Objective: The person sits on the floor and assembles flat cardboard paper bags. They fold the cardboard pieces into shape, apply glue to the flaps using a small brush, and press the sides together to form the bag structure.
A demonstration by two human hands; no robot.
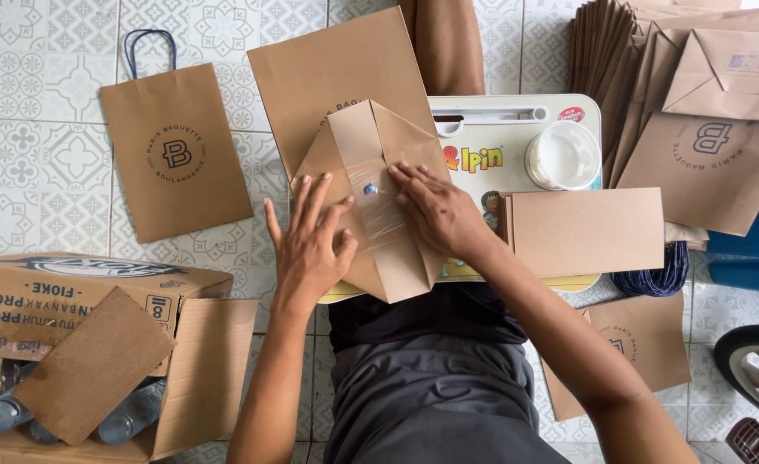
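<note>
I am pressing down the folded bottom of a brown paper bag (371, 202) that lies flat on the small tabletop (517, 137) across my lap, so I judge the step in hand to be the forming and sticking of the bag's base. My left hand (311, 245) lies with its fingers spread flat, palm down, on the flap at about 8 o'clock of the fold; its grip is released and grasps nothing, it only presses. My right hand (435, 210) rests at 3 o'clock of the fold, its fingertips on a glossy clear strip (378, 210) that runs over the seam; it too is flat and unclenched, pushing rather than holding. The next move, as I judge it, calls for firm, even pressure along the strip while the flaps stay square. At 2 o'clock of the bag stands a white tub (563, 155), and at 3 o'clock a stack of card (586, 230). A finished bag (173, 155) with blue handles lies on the floor at 9 o'clock.
</note>
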